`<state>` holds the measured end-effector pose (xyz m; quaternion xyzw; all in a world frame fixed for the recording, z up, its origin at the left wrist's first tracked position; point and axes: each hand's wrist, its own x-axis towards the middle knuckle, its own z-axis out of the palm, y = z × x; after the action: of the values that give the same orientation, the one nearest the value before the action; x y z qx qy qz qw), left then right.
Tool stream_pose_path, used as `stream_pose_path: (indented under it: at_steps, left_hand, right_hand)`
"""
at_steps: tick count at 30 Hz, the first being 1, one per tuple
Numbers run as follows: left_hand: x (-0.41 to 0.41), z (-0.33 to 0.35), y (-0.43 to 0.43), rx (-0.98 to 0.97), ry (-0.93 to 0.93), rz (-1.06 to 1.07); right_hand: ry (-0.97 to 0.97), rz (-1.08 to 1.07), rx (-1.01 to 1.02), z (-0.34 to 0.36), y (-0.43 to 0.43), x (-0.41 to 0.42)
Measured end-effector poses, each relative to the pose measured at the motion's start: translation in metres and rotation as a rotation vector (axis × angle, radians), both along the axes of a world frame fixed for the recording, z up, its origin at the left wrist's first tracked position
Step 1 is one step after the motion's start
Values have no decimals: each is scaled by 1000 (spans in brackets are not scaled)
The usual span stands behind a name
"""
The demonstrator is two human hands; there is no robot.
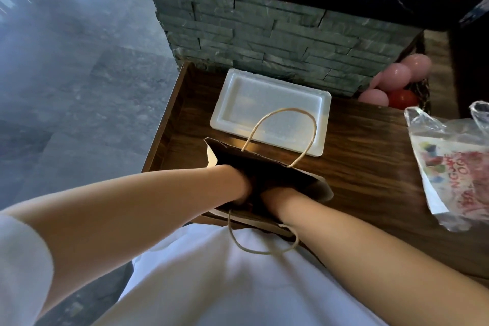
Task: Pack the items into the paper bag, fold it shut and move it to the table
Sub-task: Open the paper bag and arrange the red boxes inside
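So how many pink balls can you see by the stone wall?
3 pink balls: one farthest back, one just in front of it, one nearest, beside the red ball. More may be hidden.

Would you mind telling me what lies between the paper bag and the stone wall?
In the head view, a white tray lies on the wooden counter between the paper bag and the stone wall; the bag's handle arches over it.

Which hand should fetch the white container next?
Probably left: the white container lies behind the paper bag, left of centre. Both hands are inside the bag; the plastic bag suits the right.
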<state>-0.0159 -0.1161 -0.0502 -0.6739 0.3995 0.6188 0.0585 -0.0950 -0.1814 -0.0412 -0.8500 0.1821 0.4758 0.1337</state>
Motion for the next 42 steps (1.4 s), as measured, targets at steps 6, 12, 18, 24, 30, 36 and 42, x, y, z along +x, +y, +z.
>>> stream_pose_path:
  at_steps: [6,12,18,24,30,36,42]
  left_hand:
    - [2,-3,3,146,-170,-54]
    - [24,-4,13,-161,-272,41]
    - [22,13,12,-246,-230,59]
    - [25,25,9,-260,-315,185]
    - [12,22,-4,-225,-321,169]
    - [-12,17,-20,-179,-307,61]
    - [-20,7,-24,-185,-250,127]
  right_hand:
    - [-137,-54,40,33,-28,5]
    - [-282,-336,271,49,-61,-20]
    - [-344,-471,374,40,-66,-27]
    - [-328,-451,369,36,-61,-27]
    - [-289,-494,428,40,-61,-29]
    - [-258,-361,438,44,-60,-35]
    - [-304,-316,353,43,-58,-34]
